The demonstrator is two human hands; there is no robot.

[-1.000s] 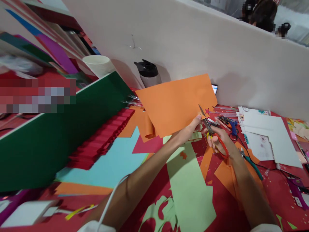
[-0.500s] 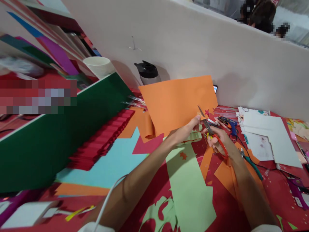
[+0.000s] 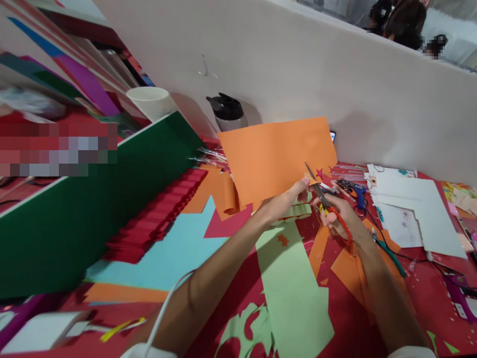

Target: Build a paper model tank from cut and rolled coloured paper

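A large orange paper sheet [image 3: 276,159] is held up off the table by my left hand [image 3: 294,194], its thumb pressed on the lower right edge. My right hand [image 3: 337,214] is closed around the red and yellow handles of a pair of scissors [image 3: 323,198]. The blades point up and left and meet the sheet's lower edge close to my left thumb. Star-shaped gaps in the sheet's right side let red show through. Below my hands, a small orange star [image 3: 283,240] lies on a pale green paper sheet [image 3: 294,283].
A dark green board [image 3: 93,214] stands at left beside stacked red folded paper [image 3: 160,214]. A black-lidded bottle [image 3: 228,112] is behind the sheet. At right lie a blue glue gun [image 3: 359,196], green-handled pliers [image 3: 391,258] and white boards [image 3: 436,214]. A white cable [image 3: 164,308] crosses my left forearm.
The orange sheet's left edge has shifted slightly to the right. Both hands and the scissors stay almost in place.
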